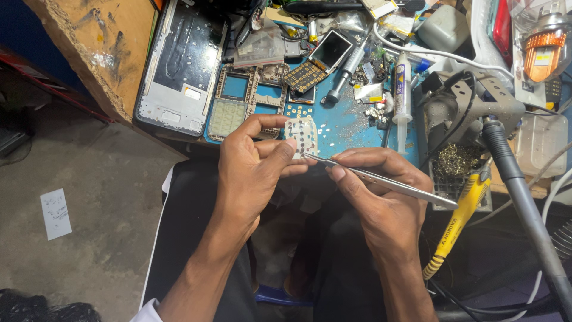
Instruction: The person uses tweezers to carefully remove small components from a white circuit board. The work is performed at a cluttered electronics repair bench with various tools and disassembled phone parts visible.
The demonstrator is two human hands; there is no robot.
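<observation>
L hand (pixel 253 164) is closed in a pinch: thumb and fingers grip a small pale keypad membrane (pixel 302 135) w/ rows of round dots, held tilted just above the front edge of the blue work mat (pixel 348 128). R hand (pixel 381 191) is closed too, fingers clamped on thin metal tweezers (pixel 375 177); the tip meets the membrane's lower edge, the back end sticks out to the R past the hand. Both hands sit over the person's lap, dark trousers below.

Just beyond the hands, on the mat: two gold-coloured phone frames (pixel 247 98) side by side w/ blue windows, a dark keypad circuit board (pixel 305 76) w/ gold contacts, a small phone screen (pixel 329 50) lying at an angle, a grey screwdriver (pixel 347 70), loose screws & metal bits scattered. R of those, a white syringe tube (pixel 401 89) w/ a yellow & blue label band lies lengthwise, nozzle toward the person.

Further L, a big white phone chassis (pixel 182 65) leans on the bench edge by a worn wooden board (pixel 98 42). Far R: grey soldering stand (pixel 471 101) w/ brass-wool tray, a yellow-handled tool (pixel 456 223) hanging down, a thick grey iron handle (pixel 524 197). Top R corner, an orange part in a clear blister pack (pixel 543 48). On the concrete floor at L, a white rectangular paper slip (pixel 55 213) w/ faint print.
</observation>
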